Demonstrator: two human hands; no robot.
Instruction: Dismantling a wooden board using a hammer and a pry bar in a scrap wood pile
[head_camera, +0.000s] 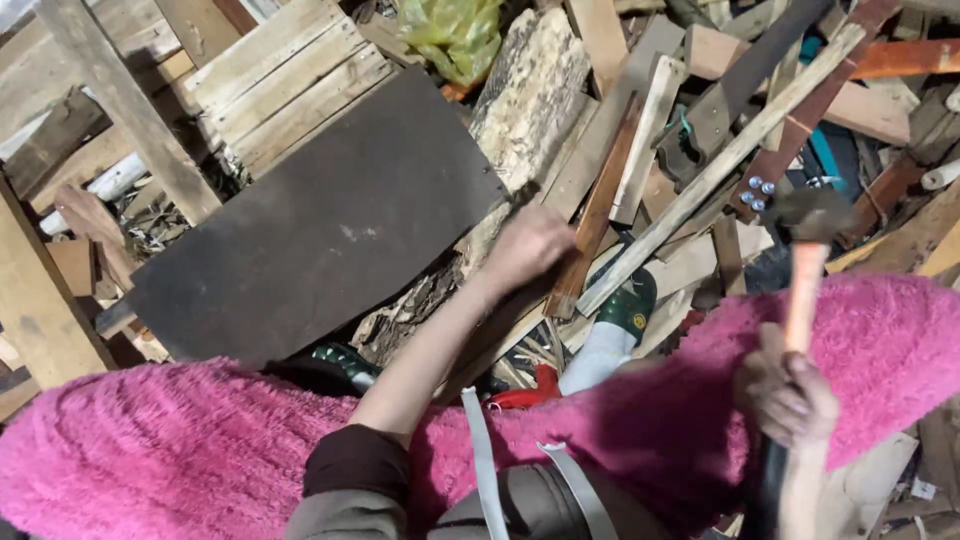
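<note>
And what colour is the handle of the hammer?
Orange, on the hammer held by the right hand; head view.

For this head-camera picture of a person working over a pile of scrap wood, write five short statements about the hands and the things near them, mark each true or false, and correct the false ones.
1. The right hand holds a hammer by its handle. True.
2. The hammer's head lies flat on the dark board. False: it is raised, over the wood pile to the right of that board.
3. The left hand reaches to a reddish wooden slat at the dark board's right edge. True.
4. The left hand holds a saw. False: no saw shows; its grip closes at the slat.
5. A yellow plastic bag lies at the top of the pile. True.
</note>
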